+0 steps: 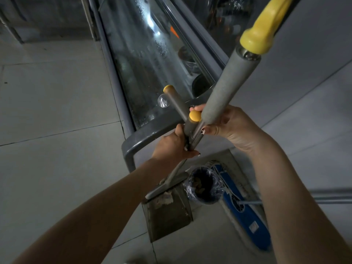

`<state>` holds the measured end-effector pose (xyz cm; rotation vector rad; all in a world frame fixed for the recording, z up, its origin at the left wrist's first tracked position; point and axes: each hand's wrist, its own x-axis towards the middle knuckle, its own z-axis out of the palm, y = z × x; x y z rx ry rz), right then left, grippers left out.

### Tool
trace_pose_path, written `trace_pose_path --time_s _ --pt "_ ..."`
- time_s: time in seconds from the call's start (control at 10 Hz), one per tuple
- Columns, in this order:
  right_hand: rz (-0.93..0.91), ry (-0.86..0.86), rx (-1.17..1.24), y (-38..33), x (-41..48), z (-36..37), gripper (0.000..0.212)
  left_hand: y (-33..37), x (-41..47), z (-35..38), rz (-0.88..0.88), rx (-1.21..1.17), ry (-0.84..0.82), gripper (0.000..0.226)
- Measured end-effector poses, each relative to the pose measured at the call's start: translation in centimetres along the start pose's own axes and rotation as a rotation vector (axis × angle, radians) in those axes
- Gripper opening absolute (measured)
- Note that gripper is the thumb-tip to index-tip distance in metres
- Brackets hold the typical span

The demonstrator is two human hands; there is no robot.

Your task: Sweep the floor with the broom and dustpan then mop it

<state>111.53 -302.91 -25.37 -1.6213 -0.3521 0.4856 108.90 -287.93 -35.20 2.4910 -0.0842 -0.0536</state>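
Note:
My left hand (174, 144) grips a bundle of thin metal stems just above the metal dustpan (168, 216), which stands on the tiled floor with dirt in it. A grey broom head (167, 184) rests across the dustpan's top. My right hand (231, 123) holds the long grey padded pole (224, 86) with a yellow grip (263, 29) at its upper end. Two shorter grey handles with yellow caps (195, 116) (168, 88) cross beside my hands. A blue flat mop (247, 216) lies on the floor to the right, its metal pole (327, 198) running off right.
A glass-fronted display counter (144, 60) with a grey frame runs from the middle to the top. A small bin lined with plastic (206, 187) sits between dustpan and mop. A pale wall (314, 60) stands right. Tiled floor (53, 111) spreads to the left.

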Motion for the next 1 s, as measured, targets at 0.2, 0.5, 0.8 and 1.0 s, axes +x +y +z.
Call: trace_pose_path --time_s 0.2,0.5,0.8,1.0 --pt "-0.003 0.014 0.012 0.4 -1.0 0.9 0.052 -0.3 -1.2 0.5 -0.030 -0.135 0.005 0.075" --pt "-0.017 0.100 0.034 0.6 -1.9 2.6 0.038 0.1 -2.8 -1.4 -0.076 -0.346 -0.032 0.074" --pt "0.071 0.191 0.079 -1.7 -4.6 4.2 0.034 2.0 -7.9 -7.2 -0.252 -0.707 0.028 0.061" --pt "0.066 0.583 0.139 -6.3 -8.5 6.5 0.044 5.2 -10.0 -14.1 -0.186 -0.866 0.172 0.049"
